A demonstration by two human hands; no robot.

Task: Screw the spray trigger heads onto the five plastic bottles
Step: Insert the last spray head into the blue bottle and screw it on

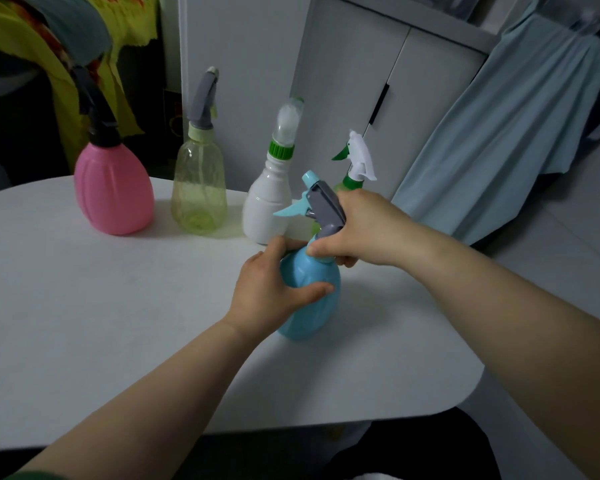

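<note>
Fingers (310, 293) of the left hand (267, 289) wrap the blue bottle (307, 270) on the desk (118, 306); right hand (364, 230) fingers clench its trigger head (324, 206) at the neck.

At frame centre, a left hand (269, 292) grips a round light-blue plastic bottle (309, 299); the right hand (357, 233) holds its grey-and-blue trigger head (321, 206).

Both my forearms are bare from the wrists back to the edge of view, and my left hand (271, 289) and right hand (364, 230) are bare too. Only a thin strip of dark green sleeve (25, 475) shows, in the bottom left corner by my left elbow, its cut too hidden to tell
</note>
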